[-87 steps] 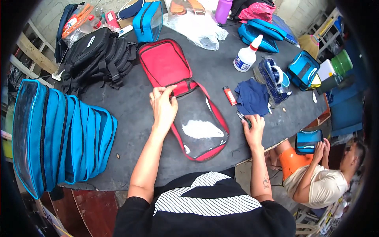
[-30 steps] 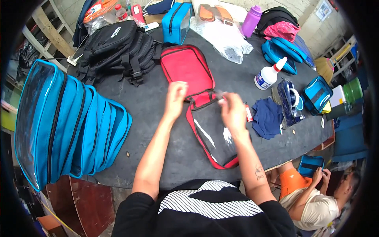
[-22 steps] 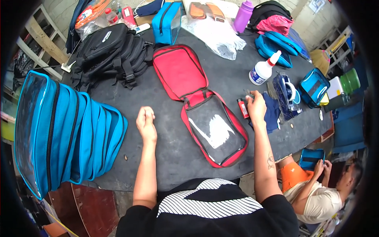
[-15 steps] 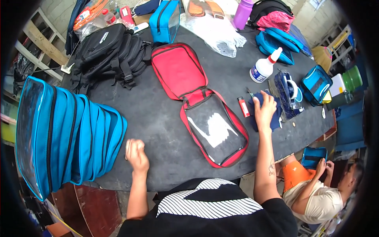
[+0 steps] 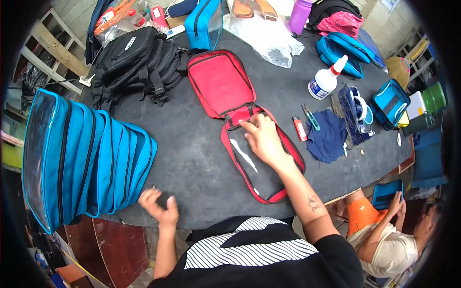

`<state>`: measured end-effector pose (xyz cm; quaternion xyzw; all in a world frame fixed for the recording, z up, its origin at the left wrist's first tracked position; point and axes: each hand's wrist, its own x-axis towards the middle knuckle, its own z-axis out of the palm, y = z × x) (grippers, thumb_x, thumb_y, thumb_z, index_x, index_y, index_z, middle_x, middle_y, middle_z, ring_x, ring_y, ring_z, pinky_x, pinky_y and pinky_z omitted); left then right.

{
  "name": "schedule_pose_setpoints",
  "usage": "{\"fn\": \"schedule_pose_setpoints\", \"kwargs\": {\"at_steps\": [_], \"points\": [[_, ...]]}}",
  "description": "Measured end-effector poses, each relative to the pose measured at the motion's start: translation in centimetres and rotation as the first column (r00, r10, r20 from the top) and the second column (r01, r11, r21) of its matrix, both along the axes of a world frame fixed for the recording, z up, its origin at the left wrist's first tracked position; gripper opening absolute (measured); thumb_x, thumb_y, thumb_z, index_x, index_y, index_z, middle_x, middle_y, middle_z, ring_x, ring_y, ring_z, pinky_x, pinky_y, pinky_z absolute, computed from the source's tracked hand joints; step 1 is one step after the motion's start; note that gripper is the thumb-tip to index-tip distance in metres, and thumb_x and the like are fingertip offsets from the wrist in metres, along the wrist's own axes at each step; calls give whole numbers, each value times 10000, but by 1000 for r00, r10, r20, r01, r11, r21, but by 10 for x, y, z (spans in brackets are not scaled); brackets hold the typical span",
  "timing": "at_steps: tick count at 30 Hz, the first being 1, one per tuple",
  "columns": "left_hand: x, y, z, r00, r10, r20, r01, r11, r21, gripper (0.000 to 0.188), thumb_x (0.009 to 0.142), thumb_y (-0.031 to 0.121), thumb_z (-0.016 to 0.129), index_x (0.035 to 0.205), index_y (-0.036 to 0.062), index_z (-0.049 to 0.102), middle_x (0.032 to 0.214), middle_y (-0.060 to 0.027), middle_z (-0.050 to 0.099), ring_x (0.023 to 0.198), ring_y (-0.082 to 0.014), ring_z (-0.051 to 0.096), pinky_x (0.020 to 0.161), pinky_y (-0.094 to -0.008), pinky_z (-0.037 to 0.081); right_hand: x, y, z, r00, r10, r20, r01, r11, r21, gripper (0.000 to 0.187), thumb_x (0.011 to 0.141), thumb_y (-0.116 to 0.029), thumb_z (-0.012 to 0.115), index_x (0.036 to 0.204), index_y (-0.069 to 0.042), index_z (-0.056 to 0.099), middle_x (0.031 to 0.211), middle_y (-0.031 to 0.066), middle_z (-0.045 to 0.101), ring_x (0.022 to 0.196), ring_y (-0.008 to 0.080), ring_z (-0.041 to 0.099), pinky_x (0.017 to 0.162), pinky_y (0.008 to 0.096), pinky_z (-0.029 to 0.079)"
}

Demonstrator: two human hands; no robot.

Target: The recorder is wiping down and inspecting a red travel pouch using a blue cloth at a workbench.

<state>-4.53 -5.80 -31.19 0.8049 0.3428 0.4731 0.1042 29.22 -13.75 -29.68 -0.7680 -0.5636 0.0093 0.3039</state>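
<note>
A red zippered bag with a clear panel (image 5: pixel 223 79) lies unfolded on the dark tabletop. Over its clear half, close to the middle fold, is my right hand (image 5: pixel 261 139), fingers loosely stretched and apart, nothing visible in them. Whether its fingertips touch the bag I cannot tell. My left hand (image 5: pixel 161 207) hovers by the table's near edge, thumb and fingers apart, beside a row of blue zippered bags (image 5: pixel 91 158). Thread snips with teal handles (image 5: pixel 312 120) rest on a folded navy cloth (image 5: pixel 327 137). A red lighter (image 5: pixel 300 129) lies left of the cloth.
Black backpacks (image 5: pixel 137 62) are heaped at the far left. A white glue bottle (image 5: pixel 326 81) and a tape dispenser (image 5: pixel 355 113) stand right. Clear plastic (image 5: pixel 264 41) and a purple bottle (image 5: pixel 300 17) are at the back. Another person (image 5: pixel 389 235) sits at lower right holding a blue bag.
My right hand has moved left from the navy cloth to over the red bag, leaving the snips in plain view. My left hand has opened from a fist and dropped slightly lower left.
</note>
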Motion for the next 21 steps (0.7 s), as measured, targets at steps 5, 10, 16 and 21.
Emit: {"fn": "schedule_pose_setpoints", "kwargs": {"at_steps": [5, 10, 16, 21], "points": [[132, 24, 40, 973, -224, -52, 221, 973, -61, 178, 743, 67, 702, 906, 65, 629, 942, -84, 588, 1003, -287, 516, 905, -399, 382, -8, 1, -37, 986, -80, 149, 86, 996, -37, 348, 801, -88, 651, 1146, -127, 676, 1098, 101, 559, 1044, 292, 491, 884, 410, 391], [220, 63, 4, 907, -406, -111, 384, 907, -172, 86, 673, 64, 735, 751, 94, 717, 896, -53, 588, 948, -266, 518, 868, -380, 400, -16, 2, -39, 963, -91, 253, 86, 996, 30, 367, 770, -96, 620, 1128, -138, 690, 1095, 92, 559, 1029, 278, 494, 873, 422, 377], [252, 58, -1, 844, -232, -484, 224, 972, -74, 55, 628, 114, 723, 676, 89, 711, 857, -50, 563, 941, -260, 521, 819, -409, 387, -16, -1, -42, 961, -109, 256, 105, 994, 31, 378, 770, -93, 612, 1138, -135, 684, 1100, 97, 552, 1029, 280, 496, 877, 427, 383], [245, 47, -5, 828, -292, -479, 384, 917, 104, 61, 677, 102, 675, 696, 45, 669, 900, -56, 564, 974, -263, 524, 832, -409, 391, -14, 0, -43, 954, -126, 274, 124, 992, 22, 357, 784, -90, 608, 1128, -144, 691, 1118, 77, 564, 1044, 277, 496, 877, 420, 384]]}}
